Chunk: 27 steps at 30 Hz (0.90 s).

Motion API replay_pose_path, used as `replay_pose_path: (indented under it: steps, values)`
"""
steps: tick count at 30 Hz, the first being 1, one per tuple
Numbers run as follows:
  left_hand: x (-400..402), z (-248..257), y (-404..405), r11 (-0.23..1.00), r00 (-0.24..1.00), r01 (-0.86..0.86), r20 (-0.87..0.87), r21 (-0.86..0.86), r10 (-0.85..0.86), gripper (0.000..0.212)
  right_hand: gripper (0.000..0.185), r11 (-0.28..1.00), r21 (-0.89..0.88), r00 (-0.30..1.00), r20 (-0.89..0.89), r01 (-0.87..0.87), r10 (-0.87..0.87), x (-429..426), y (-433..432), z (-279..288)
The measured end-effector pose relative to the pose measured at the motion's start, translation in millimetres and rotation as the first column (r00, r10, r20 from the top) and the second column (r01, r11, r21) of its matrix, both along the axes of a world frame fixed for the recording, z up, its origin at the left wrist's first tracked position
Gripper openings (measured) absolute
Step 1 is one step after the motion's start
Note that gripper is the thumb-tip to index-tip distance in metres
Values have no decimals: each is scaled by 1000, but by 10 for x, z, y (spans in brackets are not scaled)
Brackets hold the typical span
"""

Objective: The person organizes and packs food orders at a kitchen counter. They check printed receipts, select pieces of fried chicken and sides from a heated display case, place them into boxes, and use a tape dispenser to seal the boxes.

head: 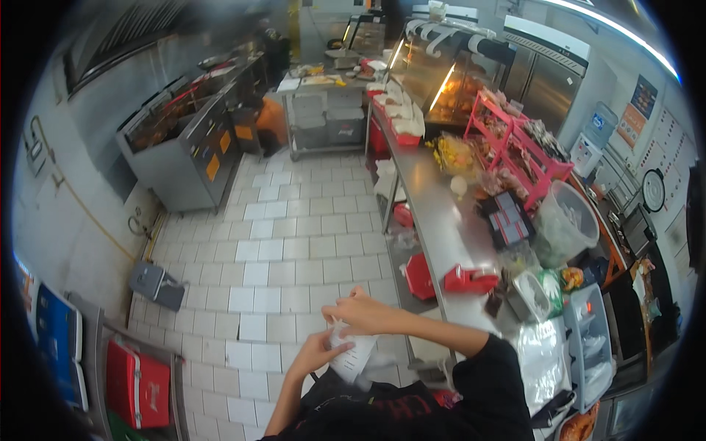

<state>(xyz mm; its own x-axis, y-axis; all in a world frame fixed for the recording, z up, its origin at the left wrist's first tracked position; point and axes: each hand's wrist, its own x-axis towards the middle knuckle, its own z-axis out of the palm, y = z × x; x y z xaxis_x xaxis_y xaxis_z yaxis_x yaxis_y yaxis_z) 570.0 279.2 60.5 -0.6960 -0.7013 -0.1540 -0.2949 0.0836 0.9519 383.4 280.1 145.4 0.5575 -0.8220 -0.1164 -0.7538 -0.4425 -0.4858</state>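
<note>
A white paper slip with printed writing (pixel 353 355) hangs in front of my black shirt, with a clear plastic bag (pixel 380 361) around or just behind it. My left hand (pixel 322 353) grips the slip's upper left side, thumb across its front. Just above, my right hand (pixel 364 314) has its fingers bent at the gathered top of the bag and paper; what exactly lies between those fingers is hidden. Both hands are close together over the tiled floor, left of the steel counter (pixel 430 215).
On the counter stand a red tape dispenser (pixel 471 279), a pink rack (pixel 518 143), a clear plastic tub (pixel 568 220) and a grey bin (pixel 590 347). A red cooler box (pixel 138 383) is at lower left, a grey box (pixel 157 285) by the wall. Fryers (pixel 182 138) line the left; a person (pixel 273 49) stands beyond.
</note>
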Motion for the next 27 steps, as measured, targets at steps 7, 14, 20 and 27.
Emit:
replay_pose_path:
  steps: [7, 14, 20, 27]
  values:
    - [-1284, 323, -1852, 890, 816, -413, -356, 194, 456, 24, 54, 775, 106, 462, 750, 623, -474, -905, -1368, -375]
    - [-2642, 612, -3555, 808, 673, -355, -471, 471, 570, 29, 35, 752, 296, 341, 752, 589, -564, -1862, -2591, -487]
    - [-3493, 430, -4811, 715, 762, 150, -541, 683, 356, 48, 28, 712, 338, 310, 726, 616, -613, -2989, -3935, -349]
    - [-4431, 577, -6451, 727, 721, 325, -656, 605, 223, 53, 36, 881, 343, 339, 828, 326, -448, -3886, -5484, -382]
